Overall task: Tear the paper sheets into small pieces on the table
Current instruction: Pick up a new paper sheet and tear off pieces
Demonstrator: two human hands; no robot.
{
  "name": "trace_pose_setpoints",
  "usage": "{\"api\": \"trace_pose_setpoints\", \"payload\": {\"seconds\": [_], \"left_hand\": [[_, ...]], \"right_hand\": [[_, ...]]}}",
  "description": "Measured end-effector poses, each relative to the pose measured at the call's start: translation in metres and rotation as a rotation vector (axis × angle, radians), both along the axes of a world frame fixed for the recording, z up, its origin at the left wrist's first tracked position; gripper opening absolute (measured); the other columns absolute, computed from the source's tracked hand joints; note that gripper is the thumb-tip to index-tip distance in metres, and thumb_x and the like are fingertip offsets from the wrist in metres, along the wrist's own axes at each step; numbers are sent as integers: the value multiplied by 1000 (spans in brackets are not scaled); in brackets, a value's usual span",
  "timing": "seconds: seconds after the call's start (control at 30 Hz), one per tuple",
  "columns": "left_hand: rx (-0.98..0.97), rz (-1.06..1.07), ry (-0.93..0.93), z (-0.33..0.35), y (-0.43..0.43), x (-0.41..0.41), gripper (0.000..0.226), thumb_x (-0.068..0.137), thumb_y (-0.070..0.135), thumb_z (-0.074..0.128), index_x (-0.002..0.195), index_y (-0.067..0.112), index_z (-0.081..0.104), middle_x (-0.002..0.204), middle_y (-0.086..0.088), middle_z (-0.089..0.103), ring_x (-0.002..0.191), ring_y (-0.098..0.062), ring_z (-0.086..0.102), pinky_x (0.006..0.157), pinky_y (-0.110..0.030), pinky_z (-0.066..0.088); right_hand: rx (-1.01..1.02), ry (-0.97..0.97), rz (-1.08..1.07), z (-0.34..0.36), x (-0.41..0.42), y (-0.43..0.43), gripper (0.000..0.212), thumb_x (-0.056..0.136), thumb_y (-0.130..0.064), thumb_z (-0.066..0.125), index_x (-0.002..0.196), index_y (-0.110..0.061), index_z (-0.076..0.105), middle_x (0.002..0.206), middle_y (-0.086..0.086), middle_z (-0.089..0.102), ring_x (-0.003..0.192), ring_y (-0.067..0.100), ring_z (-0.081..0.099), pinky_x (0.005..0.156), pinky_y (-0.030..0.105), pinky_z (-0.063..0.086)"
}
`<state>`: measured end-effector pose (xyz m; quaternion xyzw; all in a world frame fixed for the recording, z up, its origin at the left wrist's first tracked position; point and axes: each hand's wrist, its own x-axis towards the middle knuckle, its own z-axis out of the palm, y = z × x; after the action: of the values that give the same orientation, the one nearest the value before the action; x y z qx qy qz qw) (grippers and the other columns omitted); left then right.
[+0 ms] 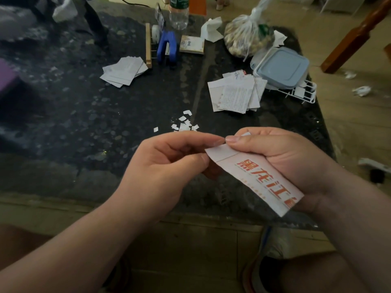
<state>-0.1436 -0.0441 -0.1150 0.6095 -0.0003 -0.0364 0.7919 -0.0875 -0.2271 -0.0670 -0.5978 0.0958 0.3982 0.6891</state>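
Both hands hold a white paper strip [257,179] with orange printed characters, above the near edge of the dark table [88,123]. My right hand [281,161] grips the strip along its length, thumb pressed on its upper end. My left hand [169,163] pinches the strip's top left corner between thumb and fingers. Several small torn white pieces [184,124] lie on the table just beyond my hands. A stack of handwritten sheets [237,94] lies at the right and another paper stack [123,70] at the centre left.
At the back stand a blue stapler [168,47], a wooden rack [148,45], a notepad [192,44], a plastic bottle [178,12] and a tied bag [246,37]. A blue-lidded box [281,67] sits on a white wire rack [304,95]. Crumpled paper [361,90] lies on the floor.
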Motion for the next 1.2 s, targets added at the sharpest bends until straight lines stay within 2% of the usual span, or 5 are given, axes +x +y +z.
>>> {"api": "trace_pose_setpoints", "payload": {"seconds": [0.6, 0.8, 1.0, 1.1, 1.2], "left_hand": [[153, -5, -167, 3, 4, -6, 19, 81, 10, 75, 100, 13, 78, 90, -5, 79, 82, -20, 76, 75, -23, 59], [488, 42, -389, 1, 6, -5, 11, 89, 12, 77, 99, 16, 78, 87, 2, 77, 80, -24, 74, 68, -38, 61], [407, 195, -117, 5, 2, -4, 9, 84, 24, 79, 76, 22, 78, 66, -3, 69, 55, -13, 61, 51, -30, 52], [117, 322, 248, 6, 2, 3, 17, 85, 22, 74, 68, 16, 75, 62, -2, 62, 55, -10, 52, 55, -20, 47], [-56, 371, 483, -2, -2, 9, 18, 90, 17, 72, 74, 14, 79, 71, -2, 65, 65, -11, 55, 64, -24, 47]], "right_hand": [[182, 190, -19, 4, 0, 1, 13, 92, -4, 54, 82, 3, 57, 47, 12, 56, 32, 12, 57, 30, 15, 42], [233, 331, -19, 9, 4, -1, 19, 94, -6, 47, 77, 0, 50, 37, 10, 52, 24, 12, 52, 25, 16, 37], [480, 473, 77, -18, 13, -16, 50, 106, -49, 33, 124, -5, 48, 57, 6, 58, 40, 9, 55, 35, 15, 42], [305, 240, -240, -19, 10, -8, 54, 105, -50, 37, 124, -5, 58, 59, 7, 58, 41, 12, 53, 34, 18, 40], [-99, -545, -369, -24, -5, 4, 29, 104, -27, 54, 127, -9, 53, 64, 10, 65, 51, 20, 61, 43, 29, 47]]}}
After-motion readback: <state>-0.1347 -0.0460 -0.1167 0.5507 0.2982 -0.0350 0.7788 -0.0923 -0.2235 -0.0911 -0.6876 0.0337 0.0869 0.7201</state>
